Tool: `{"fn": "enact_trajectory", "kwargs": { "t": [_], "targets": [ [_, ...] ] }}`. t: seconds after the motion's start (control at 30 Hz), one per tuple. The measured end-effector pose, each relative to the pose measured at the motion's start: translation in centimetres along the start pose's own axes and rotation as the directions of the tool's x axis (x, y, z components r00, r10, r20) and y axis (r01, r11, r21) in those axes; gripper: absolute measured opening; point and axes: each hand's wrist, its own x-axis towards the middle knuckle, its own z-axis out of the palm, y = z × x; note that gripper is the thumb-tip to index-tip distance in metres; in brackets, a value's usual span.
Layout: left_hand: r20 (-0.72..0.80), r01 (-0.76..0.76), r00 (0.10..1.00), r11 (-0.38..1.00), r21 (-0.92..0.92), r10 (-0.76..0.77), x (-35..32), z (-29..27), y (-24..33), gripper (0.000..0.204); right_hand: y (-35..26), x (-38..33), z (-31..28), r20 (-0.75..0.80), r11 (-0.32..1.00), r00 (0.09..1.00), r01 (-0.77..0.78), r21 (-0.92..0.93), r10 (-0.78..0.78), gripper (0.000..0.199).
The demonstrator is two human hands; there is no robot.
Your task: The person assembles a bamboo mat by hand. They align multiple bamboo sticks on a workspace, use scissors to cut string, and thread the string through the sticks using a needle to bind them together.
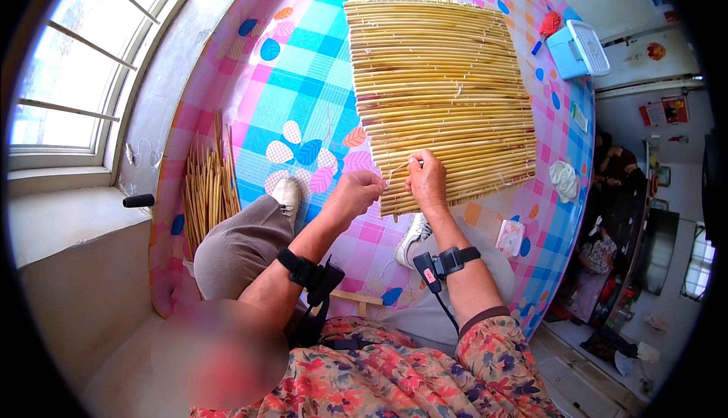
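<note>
A mat of tan reed stalks (447,84), bound row by row with pale string, lies spread before me on a checked, leaf-patterned sheet. Both hands work at its near left corner. My left hand (358,193) is closed in a pinch at the mat's left edge, on a thin white string (396,169). Just right of it, above the nearest stalks, my right hand (427,179) is closed too, thumb and fingers pinching the same string. The string runs between the two hands. Where its ends go is too small to make out.
Loose reed stalks (208,194) are bundled at my left, by the window wall. A light blue bin (574,50) stands at the far right, near a red ball of yarn (550,23). A white cloth (563,181) and a small box (509,237) lie on the right.
</note>
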Motion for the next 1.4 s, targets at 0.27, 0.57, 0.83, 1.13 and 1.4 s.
{"fn": "enact_trajectory", "kwargs": {
  "t": [0.27, 0.57, 0.83, 1.13, 1.4],
  "targets": [
    [0.031, 0.009, 0.999, 1.000, 0.011, -0.010, -0.1, 0.7, -0.9, 0.011, 0.6, 0.0, 0.0, -0.011, 0.999, 1.000, 0.000, 0.039, 0.000, 0.009],
    [0.033, -0.017, 0.999, 1.000, 0.015, 0.016, -0.2, 1.3, -0.9, 0.010, 0.7, -0.4, -0.4, 0.047, 0.987, 0.999, -0.028, 0.158, 0.020, 0.008],
    [0.052, -0.068, 0.997, 0.996, 0.061, 0.065, 0.0, 1.4, -1.1, 0.010, 0.7, -0.3, -0.5, 0.060, 0.989, 0.997, -0.048, 0.137, 0.040, 0.009],
    [-0.014, -0.092, 0.996, 0.990, 0.105, 0.094, 0.5, 0.9, -2.1, 0.008, 0.1, -0.3, -0.5, 0.053, 0.987, 0.996, -0.082, 0.136, 0.076, 0.010],
    [-0.080, -0.125, 0.985, 0.949, 0.288, 0.154, 1.2, 0.2, -3.3, 0.010, 0.2, -0.5, -0.6, 0.039, 0.993, 0.999, -0.032, 0.116, 0.028, 0.008]
  ]
}}
